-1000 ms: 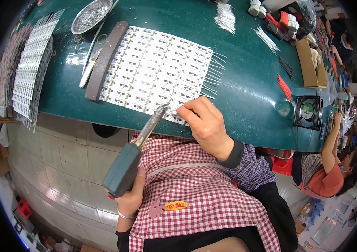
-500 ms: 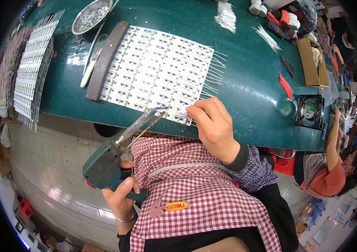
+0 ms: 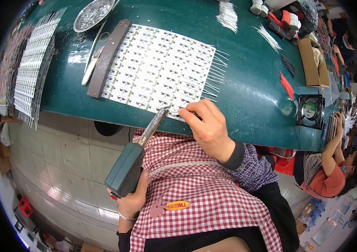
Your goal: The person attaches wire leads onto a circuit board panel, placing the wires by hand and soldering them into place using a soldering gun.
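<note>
A white panel of small circuit boards (image 3: 145, 63) lies on the green table, with thin white wires (image 3: 215, 75) sticking out past its right edge. My left hand (image 3: 134, 201) grips a dark green soldering gun (image 3: 126, 170) by its handle. The gun's tip touches or hovers just over the panel near its front right corner; which one, I cannot tell. Beside that tip, my right hand (image 3: 210, 130) is closed in a pinch at the panel's front edge; its fingers hide whatever they hold. A dark bar (image 3: 109, 61) rests along the panel's left side.
A metal dish of silvery scraps (image 3: 93, 16) sits at the back left, and a stack of similar panels (image 3: 33, 71) at far left. White wire bundles (image 3: 227, 17), red wires (image 3: 286, 86), a small fan (image 3: 310, 110) and a cardboard box (image 3: 312, 63) occupy the right. A co-worker (image 3: 329, 172) sits at right.
The soldering gun has swung right and rolled in my left hand, its tip coming closer to my right fingers. My right hand has shifted slightly left along the panel's front edge.
</note>
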Demonstrator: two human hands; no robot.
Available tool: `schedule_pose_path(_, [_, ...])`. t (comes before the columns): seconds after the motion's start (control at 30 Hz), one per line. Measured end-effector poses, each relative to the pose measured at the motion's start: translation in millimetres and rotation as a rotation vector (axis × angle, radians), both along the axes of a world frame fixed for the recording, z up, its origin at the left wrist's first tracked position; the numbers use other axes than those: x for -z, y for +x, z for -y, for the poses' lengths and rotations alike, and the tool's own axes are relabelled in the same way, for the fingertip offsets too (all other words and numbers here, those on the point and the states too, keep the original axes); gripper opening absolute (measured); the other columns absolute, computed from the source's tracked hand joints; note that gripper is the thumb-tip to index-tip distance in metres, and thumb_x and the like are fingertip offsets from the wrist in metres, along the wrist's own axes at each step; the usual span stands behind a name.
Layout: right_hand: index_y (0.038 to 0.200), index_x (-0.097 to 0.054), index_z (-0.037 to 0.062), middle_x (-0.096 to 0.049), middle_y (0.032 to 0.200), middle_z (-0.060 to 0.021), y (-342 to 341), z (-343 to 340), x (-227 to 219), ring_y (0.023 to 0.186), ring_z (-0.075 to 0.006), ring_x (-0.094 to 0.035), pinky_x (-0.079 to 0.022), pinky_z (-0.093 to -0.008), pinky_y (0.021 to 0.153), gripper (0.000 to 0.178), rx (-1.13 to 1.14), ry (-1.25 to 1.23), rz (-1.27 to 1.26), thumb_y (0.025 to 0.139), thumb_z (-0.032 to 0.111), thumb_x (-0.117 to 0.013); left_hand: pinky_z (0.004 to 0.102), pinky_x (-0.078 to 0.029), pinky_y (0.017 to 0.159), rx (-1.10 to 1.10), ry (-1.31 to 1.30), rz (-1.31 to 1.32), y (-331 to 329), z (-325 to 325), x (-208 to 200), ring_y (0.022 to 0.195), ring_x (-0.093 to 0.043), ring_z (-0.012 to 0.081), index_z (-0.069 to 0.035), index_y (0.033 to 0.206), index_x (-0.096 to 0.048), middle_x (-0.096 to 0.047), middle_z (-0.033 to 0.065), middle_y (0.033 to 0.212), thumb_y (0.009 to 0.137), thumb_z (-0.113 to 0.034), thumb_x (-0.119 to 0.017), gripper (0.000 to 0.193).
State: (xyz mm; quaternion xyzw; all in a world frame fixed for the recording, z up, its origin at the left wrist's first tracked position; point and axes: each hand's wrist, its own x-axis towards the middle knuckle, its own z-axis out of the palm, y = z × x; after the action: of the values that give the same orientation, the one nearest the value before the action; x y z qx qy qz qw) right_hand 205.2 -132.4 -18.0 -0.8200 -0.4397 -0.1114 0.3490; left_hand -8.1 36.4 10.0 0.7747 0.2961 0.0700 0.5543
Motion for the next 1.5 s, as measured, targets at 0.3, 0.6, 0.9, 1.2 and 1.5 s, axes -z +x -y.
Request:
schedule_pose_path(0.3, [0.097,-0.068,0.0017,-0.06,0.086,-0.0079,-0.4,-1.0,1.2,0.075,-0.0234,-0.058,-0.049,-0.033,0.06,0.031,0.013,-0.009,0.003,0.067,-0.007,-0.067,0.029,-0.049,0.054,0.069,0.225,0.132,23.3,1.9,-3.2,0.062,-0.066,0.0189,0.0,0.089,-0.07,-0.07,0.0103,0.08,0.076,-0.006,-0.078,0.017])
schedule_pose_path(0.6, [0.098,-0.067,0.0018,-0.061,0.087,-0.0078,-1.5,-1.4,1.3,0.076,-0.0237,-0.058,-0.049,-0.0333,0.061,0.032,0.024,-0.018,-0.004,0.067,-0.007,-0.067,0.0313,-0.049,0.067,0.128,0.218,0.023,25.7,-0.5,-15.5,0.075,-0.063,0.0171,0.003,0.096,-0.068,-0.069,0.0085,0.089,0.078,-0.008,-0.08,0.025])
schedule_pose_path(0.9, [0.098,-0.067,0.0015,-0.061,0.088,-0.0086,-2.7,-1.1,2.4,0.076,-0.0241,-0.058,-0.05,-0.033,0.062,0.033,0.036,-0.017,-0.006,0.067,-0.008,-0.067,0.0297,-0.051,0.08,0.037,0.038,0.054,1.0,0.5,-2.8,0.09,-0.064,0.0175,0.002,0.112,-0.066,-0.069,0.0089,0.103,0.084,-0.005,-0.075,0.031])
schedule_pose_path(1.2, [0.098,-0.067,0.001,-0.06,0.089,-0.0094,-8.3,13.6,-11.7,0.08,-0.0252,-0.058,-0.05,-0.0338,0.066,0.032,0.063,-0.052,-0.04,0.067,-0.006,-0.066,0.0303,-0.051,0.083,0.003,0.026,0.041,3.4,1.1,-9.1,0.096,-0.064,0.0182,0.002,0.116,-0.064,-0.068,0.0099,0.11,0.083,-0.005,-0.075,0.035])
schedule_pose_path(1.5, [0.097,-0.067,0.0002,-0.06,0.085,-0.0083,-10.3,3.0,-7.3,0.076,-0.0244,-0.058,-0.048,-0.0332,0.061,0.03,0.024,0.022,-0.007,0.068,-0.009,-0.069,0.0309,-0.05,0.085,0.023,0.031,0.02,2.0,1.4,-12.1,0.098,-0.064,0.018,0.003,0.116,-0.064,-0.069,0.0101,0.109,0.083,-0.003,-0.074,0.035])
